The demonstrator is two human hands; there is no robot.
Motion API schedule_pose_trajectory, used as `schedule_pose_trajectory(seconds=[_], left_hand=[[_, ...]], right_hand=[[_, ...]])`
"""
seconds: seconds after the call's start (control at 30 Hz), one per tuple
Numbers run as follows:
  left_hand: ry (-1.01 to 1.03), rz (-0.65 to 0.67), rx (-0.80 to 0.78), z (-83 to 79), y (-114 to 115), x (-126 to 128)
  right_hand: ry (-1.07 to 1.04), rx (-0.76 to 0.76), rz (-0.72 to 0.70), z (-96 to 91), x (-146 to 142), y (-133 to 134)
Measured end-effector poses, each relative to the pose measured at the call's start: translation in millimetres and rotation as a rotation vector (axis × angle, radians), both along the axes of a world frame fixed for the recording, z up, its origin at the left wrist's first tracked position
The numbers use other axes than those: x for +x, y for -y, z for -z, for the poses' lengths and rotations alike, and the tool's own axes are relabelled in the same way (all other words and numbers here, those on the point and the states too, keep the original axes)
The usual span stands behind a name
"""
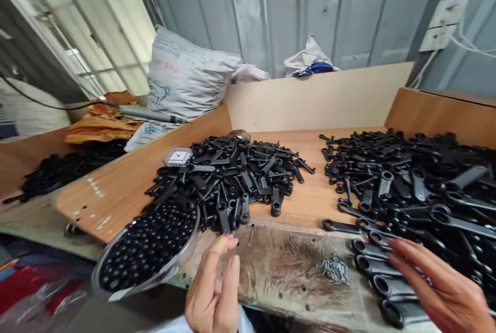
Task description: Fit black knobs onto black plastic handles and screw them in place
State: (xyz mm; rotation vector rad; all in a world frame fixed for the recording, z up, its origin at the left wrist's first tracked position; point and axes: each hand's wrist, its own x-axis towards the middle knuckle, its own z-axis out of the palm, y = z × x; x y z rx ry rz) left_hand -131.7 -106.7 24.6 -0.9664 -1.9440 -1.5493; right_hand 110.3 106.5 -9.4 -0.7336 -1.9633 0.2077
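Observation:
My left hand (pixel 213 286) is raised at the front edge of the bench, with its thumb and index finger apart and nothing visible between them. Just beyond it lies a heap of black crank-shaped handles (pixel 244 172) with ring ends. My right hand (pixel 442 284) reaches in from the right with fingers stretched, over a row of larger black handles (pixel 391 286). Whether its fingertips touch them, I cannot tell; a small bright spot between its fingers is too blurred to name. A small pile of metal pins or screws (pixel 336 270) lies between my hands.
A round metal basin (pixel 194 235) full of black balls or knobs hangs at the left bench edge. More black handles (pixel 411 178) are heaped at right. Wooden boards (pixel 318 100) wall the bench. A small clear box (pixel 178 156) and a stuffed sack (pixel 189 74) stand left.

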Motion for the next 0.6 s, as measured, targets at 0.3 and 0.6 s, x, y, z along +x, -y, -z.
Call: schedule_pose_trajectory(seconds=[0.3, 0.6], left_hand=[[-0.120, -0.146, -0.175, 89.2, 45.7, -51.2], [-0.268, -0.233, -0.245, 131.6, 34.2, -65.0]], right_hand=[[0.459, 0.176, -0.612, -29.6, -166.4, 35.7], [0.538, 0.106, -0.583, -64.9, -311.6, 19.3]])
